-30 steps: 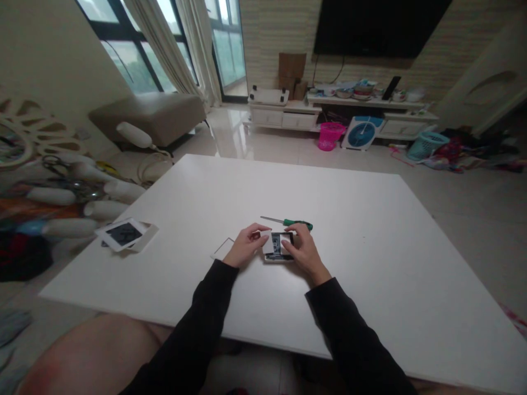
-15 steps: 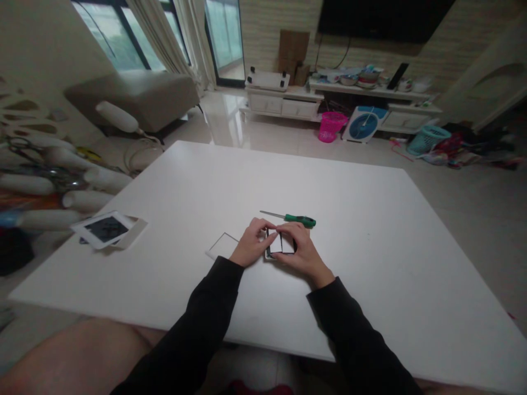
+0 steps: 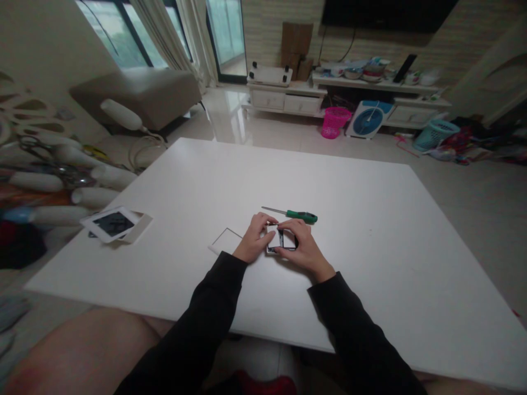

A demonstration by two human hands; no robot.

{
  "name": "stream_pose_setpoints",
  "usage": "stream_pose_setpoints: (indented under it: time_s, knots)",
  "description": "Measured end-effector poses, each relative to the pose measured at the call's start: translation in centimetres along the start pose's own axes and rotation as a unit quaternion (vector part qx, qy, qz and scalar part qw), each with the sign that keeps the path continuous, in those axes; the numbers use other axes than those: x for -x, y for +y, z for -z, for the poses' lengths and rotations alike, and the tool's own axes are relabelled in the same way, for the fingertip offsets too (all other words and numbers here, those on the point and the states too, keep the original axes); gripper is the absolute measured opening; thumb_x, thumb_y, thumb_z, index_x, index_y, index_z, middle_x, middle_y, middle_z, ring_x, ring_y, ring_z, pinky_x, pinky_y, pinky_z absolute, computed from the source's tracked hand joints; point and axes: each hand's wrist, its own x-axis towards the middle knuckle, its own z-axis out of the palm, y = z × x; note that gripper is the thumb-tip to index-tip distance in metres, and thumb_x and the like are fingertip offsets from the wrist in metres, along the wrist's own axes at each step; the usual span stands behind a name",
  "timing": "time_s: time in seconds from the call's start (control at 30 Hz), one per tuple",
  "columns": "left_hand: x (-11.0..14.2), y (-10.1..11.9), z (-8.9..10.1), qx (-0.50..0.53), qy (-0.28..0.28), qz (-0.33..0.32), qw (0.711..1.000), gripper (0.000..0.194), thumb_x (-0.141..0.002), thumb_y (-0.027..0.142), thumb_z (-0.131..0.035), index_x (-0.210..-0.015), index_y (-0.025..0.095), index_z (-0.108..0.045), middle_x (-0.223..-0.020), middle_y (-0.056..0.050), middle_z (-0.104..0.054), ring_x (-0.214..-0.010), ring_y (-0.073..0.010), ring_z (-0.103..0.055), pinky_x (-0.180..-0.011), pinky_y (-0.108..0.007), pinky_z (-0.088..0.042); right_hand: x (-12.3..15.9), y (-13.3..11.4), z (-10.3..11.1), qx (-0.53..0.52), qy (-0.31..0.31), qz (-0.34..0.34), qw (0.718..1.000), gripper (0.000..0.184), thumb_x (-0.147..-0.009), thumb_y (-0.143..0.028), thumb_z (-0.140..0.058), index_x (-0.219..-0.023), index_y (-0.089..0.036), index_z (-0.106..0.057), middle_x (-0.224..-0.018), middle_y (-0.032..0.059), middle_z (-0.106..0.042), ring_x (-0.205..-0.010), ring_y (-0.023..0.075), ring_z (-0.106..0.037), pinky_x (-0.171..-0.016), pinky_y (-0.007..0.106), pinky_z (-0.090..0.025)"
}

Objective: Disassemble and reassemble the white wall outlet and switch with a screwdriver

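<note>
Device (image 3: 289,239) btwn L hand (image 3: 252,240) & R hand (image 3: 306,247).

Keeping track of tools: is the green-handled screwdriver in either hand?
No, the screwdriver lies on the white table beyond the left hand and right hand.

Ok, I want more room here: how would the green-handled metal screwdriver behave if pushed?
The green-handled metal screwdriver would likely stay stiff, its slim shaft looking straight. It might roll or swivel on the smooth white tabletop. Probably handle-heavy, the handle being much thicker.
</note>
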Motion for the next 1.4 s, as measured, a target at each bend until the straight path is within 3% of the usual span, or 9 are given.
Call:
stream_pose_setpoints:
  time_s: [0.17, 0.4, 0.57, 1.0, 1.23, 1.4]
  knots:
    - [0.2, -0.2, 0.1, 0.038, 0.0, 0.003, 0.999, 0.041, -0.075, 0.016, -0.053, -0.114, 0.021, -0.063, -0.111, -0.007, -0.055, -0.105, -0.0259, -0.052, -0.092, -0.041, -0.046, 0.0, -0.5, 0.1, -0.008, -0.008, -0.007, 1.0, 0.051, -0.08, -0.037, -0.087, -0.123, -0.031, -0.062, -0.126, 0.0065, -0.072, -0.126, 0.0351, -0.057, -0.109, 0.058, -0.038]
    - [1.2, 0.3, -0.1, 0.054, 0.032, -0.028, 0.998, 0.047, -0.072, 0.017, -0.055, -0.119, 0.022, -0.059, -0.115, -0.008, -0.053, -0.108, -0.027, -0.053, -0.093, -0.042, -0.047, 0.0, -0.6, 0.1, -0.004, -0.026, -0.026, 0.999, 0.054, -0.082, -0.031, -0.084, -0.131, -0.032, -0.061, -0.138, 0.0081, -0.068, -0.135, 0.0361, -0.053, -0.111, 0.06, -0.035]
    - [1.2, 1.1, -0.2, 0.027, 0.039, -0.052, 0.998, 0.042, -0.071, 0.017, -0.059, -0.113, 0.022, -0.06, -0.111, -0.008, -0.054, -0.106, -0.0275, -0.053, -0.093, -0.043, -0.049, 0.1, -0.2, 0.0, -0.005, -0.007, -0.023, 1.0, 0.054, -0.079, -0.033, -0.087, -0.128, -0.032, -0.062, -0.129, 0.0075, -0.07, -0.129, 0.0361, -0.055, -0.108, 0.059, -0.038]
    - [1.0, 1.1, -0.5, 0.014, 0.012, -0.014, 1.0, 0.034, -0.082, 0.023, -0.065, -0.116, 0.022, -0.059, -0.118, -0.009, -0.056, -0.116, -0.0287, -0.052, -0.104, -0.045, -0.046, 0.1, 0.2, 0.2, 0.004, -0.011, -0.01, 1.0, 0.051, -0.08, -0.031, -0.084, -0.128, -0.032, -0.065, -0.129, 0.007, -0.068, -0.126, 0.0356, -0.054, -0.111, 0.061, -0.039]
    - [0.9, 0.6, -0.8, -0.006, 0.008, -0.002, 1.0, 0.03, -0.087, 0.022, -0.066, -0.115, 0.022, -0.058, -0.117, -0.008, -0.057, -0.114, -0.027, -0.053, -0.101, -0.043, -0.046, 0.1, 0.2, 0.1, -0.004, -0.003, -0.004, 1.0, 0.036, -0.091, -0.036, -0.076, -0.125, -0.031, -0.067, -0.128, 0.0081, -0.068, -0.127, 0.0342, -0.055, -0.11, 0.059, -0.041]
    - [0.8, 0.6, -0.7, 0.008, 0.005, 0.011, 1.0, 0.027, -0.09, 0.023, -0.064, -0.116, 0.022, -0.058, -0.118, -0.008, -0.057, -0.113, -0.026, -0.055, -0.101, -0.042, -0.045, 0.1, 0.4, 0.0, -0.012, 0.005, -0.004, 1.0, 0.036, -0.09, -0.032, -0.076, -0.125, -0.031, -0.066, -0.13, 0.0076, -0.067, -0.127, 0.0337, -0.055, -0.11, 0.059, -0.042]
